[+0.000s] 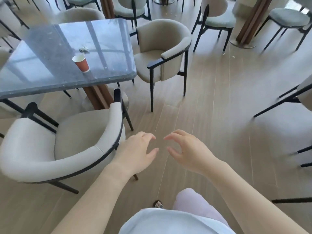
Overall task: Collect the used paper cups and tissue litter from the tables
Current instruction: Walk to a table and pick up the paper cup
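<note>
A red paper cup (81, 63) with a white rim stands upright on the dark glossy table (50, 76) at the upper left, near its front right part. A small crumpled tissue (83, 48) lies just behind the cup. My left hand (135, 152) and my right hand (187, 151) hang in front of me over the floor, well below and to the right of the table. Both hold nothing, with fingers loosely curled and tips facing each other.
A beige armchair (55, 147) stands between my left hand and the table. Another armchair (162, 51) sits at the table's right end. More chairs and table bases fill the back and right. Small scraps (233, 56) lie on the wooden floor.
</note>
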Action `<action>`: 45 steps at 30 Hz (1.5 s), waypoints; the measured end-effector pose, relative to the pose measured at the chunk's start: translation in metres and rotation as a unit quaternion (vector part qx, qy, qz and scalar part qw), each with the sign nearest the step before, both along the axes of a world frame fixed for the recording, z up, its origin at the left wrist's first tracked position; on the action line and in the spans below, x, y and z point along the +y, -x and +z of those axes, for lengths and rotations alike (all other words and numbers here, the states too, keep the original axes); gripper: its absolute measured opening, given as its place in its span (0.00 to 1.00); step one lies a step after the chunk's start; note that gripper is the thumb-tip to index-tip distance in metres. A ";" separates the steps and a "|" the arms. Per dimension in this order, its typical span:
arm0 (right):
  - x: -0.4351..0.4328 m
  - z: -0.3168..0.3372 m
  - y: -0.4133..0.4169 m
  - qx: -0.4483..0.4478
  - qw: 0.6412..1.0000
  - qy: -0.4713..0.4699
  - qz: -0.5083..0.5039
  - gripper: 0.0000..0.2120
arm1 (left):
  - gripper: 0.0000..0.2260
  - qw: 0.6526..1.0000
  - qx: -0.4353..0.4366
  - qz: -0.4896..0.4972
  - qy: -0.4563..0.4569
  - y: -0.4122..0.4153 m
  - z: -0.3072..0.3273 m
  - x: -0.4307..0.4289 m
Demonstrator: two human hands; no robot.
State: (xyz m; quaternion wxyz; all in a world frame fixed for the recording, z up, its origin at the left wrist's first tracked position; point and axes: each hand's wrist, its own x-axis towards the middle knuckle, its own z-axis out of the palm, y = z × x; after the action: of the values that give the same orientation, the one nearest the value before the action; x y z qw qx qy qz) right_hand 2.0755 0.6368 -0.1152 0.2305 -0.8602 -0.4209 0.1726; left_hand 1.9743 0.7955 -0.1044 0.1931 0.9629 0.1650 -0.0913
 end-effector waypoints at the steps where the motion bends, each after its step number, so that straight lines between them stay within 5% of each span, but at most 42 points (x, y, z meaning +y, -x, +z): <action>1: 0.013 0.000 -0.011 0.000 1.000 -0.003 0.011 0.14 | 0.18 1.000 -0.006 0.016 0.007 -0.006 0.000 0.011; 21: 0.214 -0.007 -0.318 -0.001 0.989 -0.038 0.143 0.13 | 0.18 0.986 -0.044 0.152 0.052 -0.279 -0.003 0.170; 45: 0.497 -0.020 -0.450 0.019 0.975 -0.022 0.222 0.12 | 0.16 0.969 -0.031 0.245 0.025 -0.399 -0.031 0.427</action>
State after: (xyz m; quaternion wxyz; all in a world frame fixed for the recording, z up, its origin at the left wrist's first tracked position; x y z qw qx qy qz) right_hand 2.5254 1.1337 -0.1353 0.2137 -0.7367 -0.6003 0.2261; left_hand 2.3732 1.2230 -0.1351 0.2386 0.8903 0.3876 -0.0153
